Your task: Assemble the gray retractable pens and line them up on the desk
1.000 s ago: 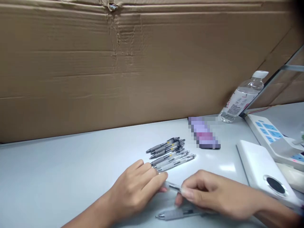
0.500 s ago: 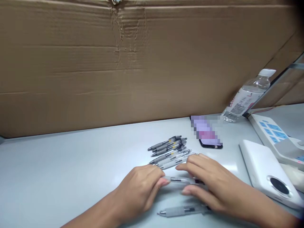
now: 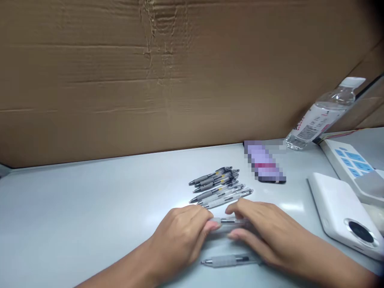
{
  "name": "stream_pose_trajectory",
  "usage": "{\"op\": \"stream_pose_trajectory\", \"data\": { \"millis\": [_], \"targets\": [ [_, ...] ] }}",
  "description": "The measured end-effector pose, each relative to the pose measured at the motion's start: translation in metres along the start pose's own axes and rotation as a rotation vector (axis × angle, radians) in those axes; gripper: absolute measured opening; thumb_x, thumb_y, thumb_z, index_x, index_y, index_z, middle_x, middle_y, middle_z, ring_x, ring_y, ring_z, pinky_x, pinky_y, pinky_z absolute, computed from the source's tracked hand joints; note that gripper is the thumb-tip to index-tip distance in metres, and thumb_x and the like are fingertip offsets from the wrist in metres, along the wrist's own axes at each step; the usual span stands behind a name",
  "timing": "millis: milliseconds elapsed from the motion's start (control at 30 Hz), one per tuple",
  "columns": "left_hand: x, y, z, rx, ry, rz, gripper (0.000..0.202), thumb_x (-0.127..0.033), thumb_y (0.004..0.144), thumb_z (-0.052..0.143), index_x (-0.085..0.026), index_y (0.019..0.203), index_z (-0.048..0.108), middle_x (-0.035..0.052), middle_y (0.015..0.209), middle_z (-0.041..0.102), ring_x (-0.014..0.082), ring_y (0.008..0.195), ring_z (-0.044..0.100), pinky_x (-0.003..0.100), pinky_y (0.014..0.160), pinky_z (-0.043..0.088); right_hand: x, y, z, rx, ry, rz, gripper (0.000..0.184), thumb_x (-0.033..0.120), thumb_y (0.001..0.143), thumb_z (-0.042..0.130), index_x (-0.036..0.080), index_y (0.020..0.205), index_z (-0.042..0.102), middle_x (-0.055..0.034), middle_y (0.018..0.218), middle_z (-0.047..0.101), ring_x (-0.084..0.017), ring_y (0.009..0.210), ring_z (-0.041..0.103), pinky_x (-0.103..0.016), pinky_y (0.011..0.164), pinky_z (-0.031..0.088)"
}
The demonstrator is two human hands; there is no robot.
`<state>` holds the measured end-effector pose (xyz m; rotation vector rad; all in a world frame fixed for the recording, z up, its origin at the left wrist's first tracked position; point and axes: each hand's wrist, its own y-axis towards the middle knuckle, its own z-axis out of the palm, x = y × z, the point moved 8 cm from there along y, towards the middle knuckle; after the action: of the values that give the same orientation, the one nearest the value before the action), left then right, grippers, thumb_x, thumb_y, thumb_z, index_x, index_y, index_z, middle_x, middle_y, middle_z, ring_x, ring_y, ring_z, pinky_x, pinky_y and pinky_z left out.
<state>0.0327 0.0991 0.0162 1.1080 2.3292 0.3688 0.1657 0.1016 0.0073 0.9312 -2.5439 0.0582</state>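
My left hand (image 3: 180,236) and my right hand (image 3: 261,230) meet over a clear-barrelled pen (image 3: 229,222) just above the white table (image 3: 75,216). The left fingertips pinch its left end. The right fingers curl round its right part. Behind the hands a row of several grey and clear pens (image 3: 220,186) lies side by side. Another clear pen (image 3: 229,261) lies on the table in front of the hands, under my right wrist.
A tall cardboard wall (image 3: 150,72) stands along the back. A phone (image 3: 265,166) lies behind the pens, and a water bottle (image 3: 324,114) leans at the back right. A white box with a round black disc (image 3: 342,212) and a white device with blue keys (image 3: 354,164) sit at the right.
My right hand has slid left along the held pen and closed more of its fingers round it. The view has tilted down a little. The pens on the table have not moved.
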Motion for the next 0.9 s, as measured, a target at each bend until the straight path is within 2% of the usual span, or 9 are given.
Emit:
{"op": "stream_pose_trajectory", "data": {
  "millis": [67, 167, 333, 433, 533, 633, 700, 767, 900],
  "targets": [
    [-0.001, -0.001, 0.000, -0.010, 0.009, 0.013, 0.029, -0.022, 0.100, 0.032, -0.016, 0.084, 0.056, 0.0021, 0.067, 0.061, 0.0139, 0.056, 0.053, 0.023, 0.053, 0.039, 0.002, 0.000, -0.002, 0.002, 0.042, 0.007, 0.019, 0.035, 0.097, 0.047, 0.023, 0.109, 0.057, -0.0054, 0.099, 0.068, -0.021, 0.089, 0.064, -0.034, 0.078, 0.050],
    [0.001, -0.001, 0.004, 0.039, -0.021, -0.019, 0.031, -0.023, 0.100, 0.031, -0.017, 0.081, 0.055, 0.0015, 0.066, 0.060, 0.0136, 0.056, 0.053, 0.023, 0.054, 0.039, 0.004, 0.002, -0.006, 0.008, 0.039, 0.015, 0.021, 0.025, 0.099, 0.040, 0.022, 0.095, 0.061, -0.0035, 0.085, 0.064, -0.019, 0.079, 0.059, -0.032, 0.072, 0.047],
    [0.013, 0.000, 0.013, 0.190, -0.218, -0.251, 0.037, -0.025, 0.101, 0.030, -0.018, 0.070, 0.050, -0.0017, 0.061, 0.057, 0.0110, 0.053, 0.051, 0.022, 0.056, 0.039, 0.019, 0.005, -0.019, -0.175, -0.103, -0.190, 0.018, 0.014, 0.095, 0.043, 0.019, 0.088, 0.059, -0.0040, 0.076, 0.060, -0.019, 0.072, 0.051, -0.032, 0.065, 0.039],
    [0.015, 0.000, 0.014, 0.244, -0.295, -0.321, 0.043, -0.027, 0.102, 0.027, -0.018, 0.067, 0.051, -0.0018, 0.060, 0.057, 0.0105, 0.054, 0.051, 0.021, 0.057, 0.039, 0.018, 0.004, -0.017, -0.196, -0.100, -0.206, 0.024, 0.007, 0.092, 0.038, 0.018, 0.083, 0.058, -0.0043, 0.074, 0.061, -0.018, 0.068, 0.053, -0.031, 0.062, 0.040],
    [0.015, 0.000, 0.007, 0.171, -0.314, -0.278, 0.025, -0.030, 0.099, 0.038, -0.018, 0.092, 0.059, -0.0015, 0.068, 0.061, 0.0111, 0.057, 0.053, 0.021, 0.059, 0.041, 0.009, 0.003, -0.011, -0.124, -0.001, -0.108, 0.022, 0.013, 0.095, 0.040, 0.019, 0.099, 0.060, -0.0047, 0.082, 0.067, -0.018, 0.071, 0.060, -0.031, 0.065, 0.046],
    [0.012, 0.000, -0.005, 0.018, -0.308, -0.141, 0.020, -0.024, 0.095, 0.049, -0.017, 0.114, 0.052, 0.0017, 0.085, 0.066, 0.0117, 0.067, 0.059, 0.021, 0.064, 0.045, 0.002, 0.003, -0.007, -0.045, 0.149, -0.014, 0.028, 0.025, 0.098, 0.046, 0.026, 0.123, 0.056, -0.0038, 0.107, 0.070, -0.019, 0.094, 0.066, -0.031, 0.083, 0.050],
    [0.011, 0.000, -0.010, -0.041, -0.291, -0.087, 0.013, -0.019, 0.095, 0.046, -0.017, 0.105, 0.054, 0.0024, 0.085, 0.066, 0.0116, 0.069, 0.060, 0.020, 0.064, 0.044, 0.000, 0.003, -0.005, 0.011, 0.210, 0.029, 0.029, 0.028, 0.099, 0.045, 0.030, 0.125, 0.057, -0.0016, 0.113, 0.069, -0.018, 0.102, 0.064, -0.030, 0.088, 0.050],
    [0.012, 0.001, -0.010, -0.046, -0.285, -0.104, 0.014, -0.021, 0.096, 0.044, -0.017, 0.094, 0.057, 0.0009, 0.075, 0.063, 0.0111, 0.063, 0.056, 0.020, 0.059, 0.042, -0.001, 0.003, -0.005, 0.025, 0.200, 0.054, 0.029, 0.029, 0.100, 0.043, 0.030, 0.122, 0.060, -0.0022, 0.106, 0.070, -0.018, 0.097, 0.065, -0.030, 0.085, 0.051],
    [0.022, 0.002, 0.002, 0.071, -0.358, -0.346, 0.040, -0.032, 0.099, 0.034, -0.018, 0.065, 0.049, -0.0034, 0.054, 0.046, 0.0092, 0.048, 0.040, 0.021, 0.049, 0.033, 0.005, 0.005, -0.012, -0.070, 0.020, -0.057, 0.028, 0.023, 0.097, 0.044, 0.027, 0.116, 0.065, -0.0039, 0.079, 0.063, -0.018, 0.069, 0.058, -0.030, 0.063, 0.048]
  ]
}}
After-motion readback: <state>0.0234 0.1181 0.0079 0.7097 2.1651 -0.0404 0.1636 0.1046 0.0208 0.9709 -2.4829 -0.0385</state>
